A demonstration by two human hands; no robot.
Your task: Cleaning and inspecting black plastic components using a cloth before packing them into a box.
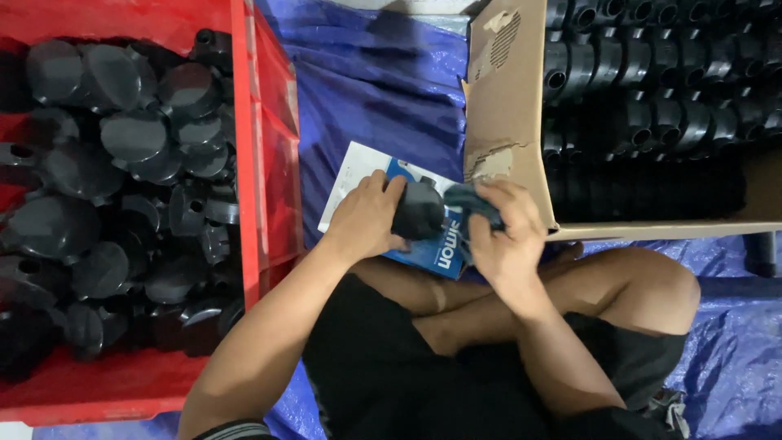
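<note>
seated person, legs crossed, lower centre of the frame, on a blue tarp. left hand, just left of centre, wraps a dark round plastic part: fingers curled together over its top and left side, thumb underneath, hidden. right hand, just right of centre, holds a dark blue-grey cloth against the right side of the part; fingers bent and close together, bunching the cloth, fingertips mostly hidden under it. part sits at mid-frame between both hands, above a blue and white printed box that lies flat on the tarp in front of the knees; cannot tell whether the part touches the box. left of frame: red plastic crate, piled loosely with many dark parts of similar domed shape. upper right: open cardboard box, flap standing toward the centre, filled with neat rows of dark parts, sockets facing the camera. one more dark piece lies on the tarp at the right edge, below the cardboard box.
</note>
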